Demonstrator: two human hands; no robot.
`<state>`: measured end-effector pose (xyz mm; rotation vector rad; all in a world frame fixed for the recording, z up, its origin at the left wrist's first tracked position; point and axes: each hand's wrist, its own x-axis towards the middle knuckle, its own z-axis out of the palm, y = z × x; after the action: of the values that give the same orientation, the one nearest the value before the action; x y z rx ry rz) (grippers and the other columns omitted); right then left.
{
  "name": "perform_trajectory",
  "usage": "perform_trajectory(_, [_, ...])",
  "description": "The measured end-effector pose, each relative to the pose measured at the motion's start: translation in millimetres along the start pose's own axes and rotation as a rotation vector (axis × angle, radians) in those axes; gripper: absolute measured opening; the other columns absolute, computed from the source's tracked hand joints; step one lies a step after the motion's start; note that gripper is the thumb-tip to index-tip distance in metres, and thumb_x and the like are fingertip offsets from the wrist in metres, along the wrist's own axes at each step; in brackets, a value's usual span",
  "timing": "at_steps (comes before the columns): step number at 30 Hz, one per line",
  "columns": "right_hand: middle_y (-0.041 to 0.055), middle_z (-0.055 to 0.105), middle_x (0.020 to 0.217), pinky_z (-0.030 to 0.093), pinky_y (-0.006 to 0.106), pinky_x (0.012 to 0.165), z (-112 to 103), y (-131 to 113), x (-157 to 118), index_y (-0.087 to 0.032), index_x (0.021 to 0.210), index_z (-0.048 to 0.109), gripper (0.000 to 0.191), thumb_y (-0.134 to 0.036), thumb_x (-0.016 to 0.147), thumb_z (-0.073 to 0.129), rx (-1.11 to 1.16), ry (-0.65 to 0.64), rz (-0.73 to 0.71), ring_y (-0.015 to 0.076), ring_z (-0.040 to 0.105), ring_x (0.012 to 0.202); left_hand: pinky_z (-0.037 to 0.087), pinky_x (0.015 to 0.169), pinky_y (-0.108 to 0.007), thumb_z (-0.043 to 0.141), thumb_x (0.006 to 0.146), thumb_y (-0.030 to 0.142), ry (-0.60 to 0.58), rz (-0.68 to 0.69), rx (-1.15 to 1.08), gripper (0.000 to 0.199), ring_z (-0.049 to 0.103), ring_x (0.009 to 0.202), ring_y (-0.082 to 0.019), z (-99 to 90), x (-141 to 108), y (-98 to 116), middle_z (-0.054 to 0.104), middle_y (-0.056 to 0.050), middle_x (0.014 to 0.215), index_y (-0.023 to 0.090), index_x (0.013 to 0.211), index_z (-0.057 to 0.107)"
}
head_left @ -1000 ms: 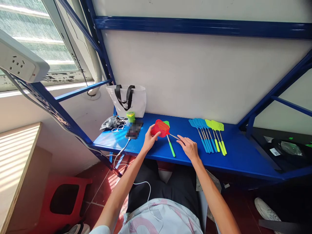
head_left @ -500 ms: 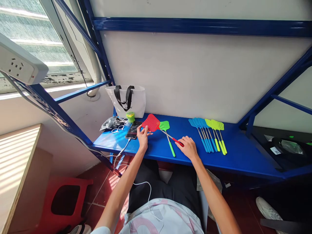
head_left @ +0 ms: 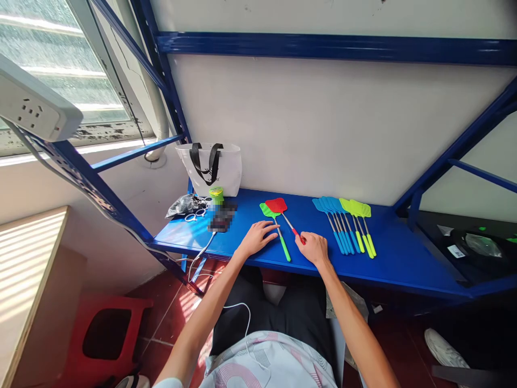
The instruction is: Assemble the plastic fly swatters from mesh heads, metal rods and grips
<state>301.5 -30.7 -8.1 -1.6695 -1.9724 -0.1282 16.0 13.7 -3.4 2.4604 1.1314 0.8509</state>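
Observation:
My right hand (head_left: 313,247) is closed around the handle of a red fly swatter (head_left: 277,205). Its red head overlaps part of the head of a green fly swatter (head_left: 285,248), which lies on the blue desk. My left hand (head_left: 258,238) is beside the green swatter's shaft, fingers stretched out and holding nothing; I cannot tell whether the fingertips touch the shaft. Further right, several blue fly swatters (head_left: 342,243) lie in a fanned row. Next to them are several yellow-green fly swatters (head_left: 365,245), handles toward me.
On the blue desk (head_left: 407,253), at left, are a white bag (head_left: 230,170), a green container (head_left: 217,195), a dark blurred device (head_left: 223,216) with a white cable, scissors (head_left: 195,215) and a plastic bag (head_left: 183,205). Blue frame bars surround it. A red stool (head_left: 141,312) stands below left.
My left hand has let go of the red fly swatter's head and moved right and down. The red swatter has turned more upright and shifted right, still in my right hand.

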Motion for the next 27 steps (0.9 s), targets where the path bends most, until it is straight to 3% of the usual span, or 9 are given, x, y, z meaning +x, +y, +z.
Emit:
perform_trajectory(6, [0.0018, 0.07, 0.071, 0.031, 0.031, 0.065, -10, -3, 1, -0.023, 0.064, 0.059, 0.05, -0.039, 0.111, 0.053, 0.24, -0.238, -0.261, 0.0162, 0.06, 0.065, 0.041, 0.131, -0.053, 0.044, 0.12, 0.058, -0.053, 0.006, 0.111, 0.048, 0.058, 0.154, -0.032, 2.9, 0, 1, 0.068, -0.005, 0.162, 0.037, 0.15, 0.074])
perform_trajectory(8, [0.0018, 0.07, 0.071, 0.034, 0.031, 0.066, -11, -3, 1, -0.024, 0.064, 0.061, 0.056, -0.042, 0.116, 0.048, 0.271, -0.23, -0.269, 0.0164, 0.06, 0.065, 0.042, 0.131, -0.052, 0.045, 0.12, 0.058, -0.041, 0.009, 0.108, 0.046, 0.061, 0.151, -0.03, 2.3, 1, 3, 0.07, -0.005, 0.159, 0.036, 0.147, 0.075])
perform_trajectory(12, [0.0053, 0.071, 0.076, 0.041, 0.032, 0.069, -6, -3, 2, -0.025, 0.074, 0.07, 0.055, -0.044, 0.119, 0.044, 0.17, -0.082, -0.177, 0.0207, 0.065, 0.075, 0.043, 0.129, -0.052, 0.049, 0.119, 0.058, -0.013, -0.001, 0.124, 0.042, 0.061, 0.15, -0.031, 2.0, 1, 4, 0.071, -0.006, 0.157, 0.033, 0.141, 0.075])
perform_trajectory(17, [0.01, 0.081, 0.116, 0.055, 0.036, 0.086, 1, 1, 4, -0.027, 0.117, 0.082, 0.035, -0.035, 0.117, 0.048, 0.102, -0.031, -0.102, 0.0272, 0.073, 0.111, 0.042, 0.132, -0.054, 0.051, 0.118, 0.059, 0.005, -0.05, 0.135, 0.047, 0.059, 0.154, -0.031, 7.9, 1, -3, 0.067, -0.009, 0.162, 0.032, 0.152, 0.069])
perform_trajectory(21, [0.0098, 0.074, 0.149, 0.055, 0.049, 0.11, -1, 1, 5, -0.033, 0.151, 0.073, 0.045, -0.029, 0.115, 0.048, 0.084, -0.132, -0.191, 0.0311, 0.067, 0.135, 0.041, 0.132, -0.057, 0.047, 0.119, 0.06, -0.014, -0.066, 0.156, 0.053, 0.056, 0.158, -0.034, 11.3, 1, -8, 0.064, -0.01, 0.166, 0.033, 0.16, 0.067])
perform_trajectory(24, [0.0063, 0.066, 0.164, 0.053, 0.054, 0.117, -4, 1, 5, -0.041, 0.16, 0.067, 0.051, -0.028, 0.115, 0.048, 0.093, -0.211, -0.306, 0.0313, 0.06, 0.149, 0.042, 0.132, -0.056, 0.047, 0.119, 0.06, -0.01, -0.05, 0.165, 0.051, 0.056, 0.158, -0.033, 11.2, 1, -8, 0.065, -0.009, 0.166, 0.034, 0.155, 0.072])
perform_trajectory(27, [0.0041, 0.066, 0.165, 0.05, 0.056, 0.121, -6, 0, 6, -0.045, 0.157, 0.07, 0.048, -0.031, 0.116, 0.049, 0.11, -0.264, -0.369, 0.0309, 0.059, 0.152, 0.041, 0.132, -0.055, 0.047, 0.119, 0.06, -0.006, -0.043, 0.161, 0.05, 0.056, 0.158, -0.033, 10.4, 1, -7, 0.066, -0.008, 0.165, 0.034, 0.152, 0.073])
